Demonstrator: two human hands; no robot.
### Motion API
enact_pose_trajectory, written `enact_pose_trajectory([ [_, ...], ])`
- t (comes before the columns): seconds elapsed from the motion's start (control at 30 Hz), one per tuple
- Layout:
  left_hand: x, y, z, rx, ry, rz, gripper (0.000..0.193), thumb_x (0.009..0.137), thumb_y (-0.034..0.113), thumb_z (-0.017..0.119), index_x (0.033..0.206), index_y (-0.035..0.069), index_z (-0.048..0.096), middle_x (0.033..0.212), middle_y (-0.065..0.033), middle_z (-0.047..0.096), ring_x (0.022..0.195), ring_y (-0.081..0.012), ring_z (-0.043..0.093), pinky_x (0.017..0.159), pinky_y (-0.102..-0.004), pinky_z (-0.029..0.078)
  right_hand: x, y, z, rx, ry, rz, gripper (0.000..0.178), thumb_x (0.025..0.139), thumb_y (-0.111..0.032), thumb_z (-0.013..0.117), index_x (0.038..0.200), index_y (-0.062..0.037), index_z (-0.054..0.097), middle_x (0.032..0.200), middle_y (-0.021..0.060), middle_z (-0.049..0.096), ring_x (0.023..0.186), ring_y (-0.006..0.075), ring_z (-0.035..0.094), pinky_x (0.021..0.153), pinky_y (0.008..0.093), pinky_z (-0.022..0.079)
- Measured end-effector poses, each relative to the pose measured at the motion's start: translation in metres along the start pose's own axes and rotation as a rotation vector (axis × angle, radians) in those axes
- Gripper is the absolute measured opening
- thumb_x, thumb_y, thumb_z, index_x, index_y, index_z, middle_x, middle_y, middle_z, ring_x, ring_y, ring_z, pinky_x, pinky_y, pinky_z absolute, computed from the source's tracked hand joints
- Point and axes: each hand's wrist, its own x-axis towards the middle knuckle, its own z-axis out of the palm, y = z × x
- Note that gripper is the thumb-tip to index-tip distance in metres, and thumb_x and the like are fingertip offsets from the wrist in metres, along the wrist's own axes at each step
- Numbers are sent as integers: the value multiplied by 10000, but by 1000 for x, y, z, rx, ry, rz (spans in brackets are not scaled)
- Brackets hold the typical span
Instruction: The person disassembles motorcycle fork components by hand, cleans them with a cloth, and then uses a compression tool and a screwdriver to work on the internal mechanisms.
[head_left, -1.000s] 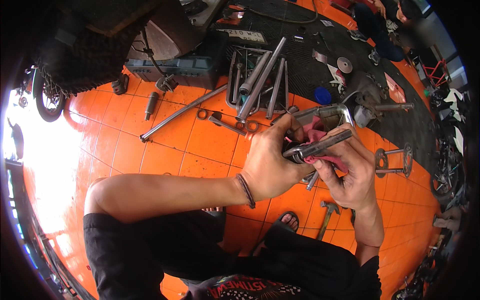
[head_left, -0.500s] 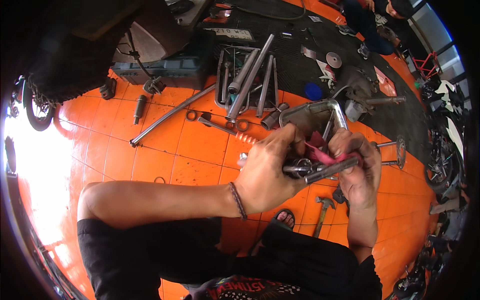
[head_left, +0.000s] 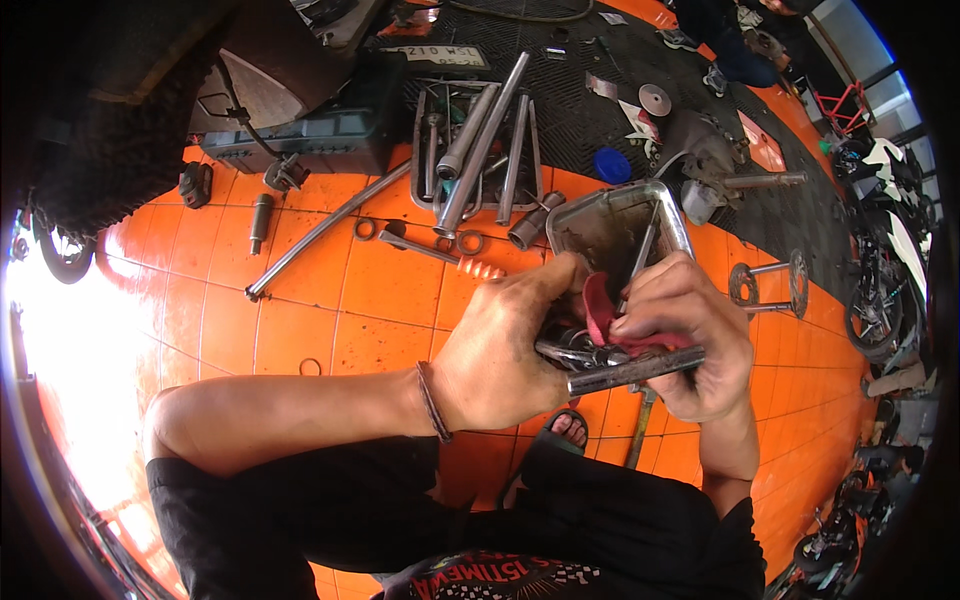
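Metal part (head_left: pixel 636 372) is what we hold, on our side of the tray (head_left: pixel 590 224): our left hand (head_left: pixel 512 342) wraps firmly round it, and our right hand (head_left: pixel 692 332) pinches a red rag (head_left: pixel 599 306) against it. Beyond the tray lies a blue lid (head_left: pixel 612 165); discs (head_left: pixel 798 284) stand to its right.

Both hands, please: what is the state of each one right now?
Left hand: closed around a metal part.
Right hand: closed, holding a red cloth against the part.
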Motion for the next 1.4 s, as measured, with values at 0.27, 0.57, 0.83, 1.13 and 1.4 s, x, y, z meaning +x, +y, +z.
enact_pose_trajectory([
  [0.27,1,3,3,72,101,-1,359,777,128,839,980,13,566,763,-95,621,668,-172,595,638,-329,517,10,-31,5,-600,-120,-174,353,689,-103,772,1015,17,705,939,99,643,833,263,644,694,389,540],
  [0.57,0,-11,-19,97,134,-179,462,788,87,847,1093,36,505,950,-75,607,867,-176,617,764,-325,533,11,-23,44,83,228,-199,243,901,-115,774,1112,-25,693,1070,87,659,1016,251,635,869,395,506],
  [0.83,14,-16,-58,-179,-236,-217,493,831,121,850,1135,30,473,967,-84,655,884,-170,695,822,-316,599,-63,35,102,466,781,583,241,1088,-209,572,1204,1,557,948,118,654,829,209,658,785,351,511],
  [1.13,11,-23,-53,-288,-120,-222,525,842,228,854,1137,29,469,965,-92,577,926,-224,707,853,-374,626,-264,104,245,-443,-331,526,848,870,-391,783,1592,-159,403,1453,312,408,1229,505,534,968,503,544],
  [1.4,5,-34,-68,-442,126,-181,183,953,125,609,1017,57,451,894,-105,581,742,-236,700,669,-317,569,-216,146,218,-323,-416,904,549,914,-318,689,1327,28,586,897,233,734,761,395,728,674,527,606],
])
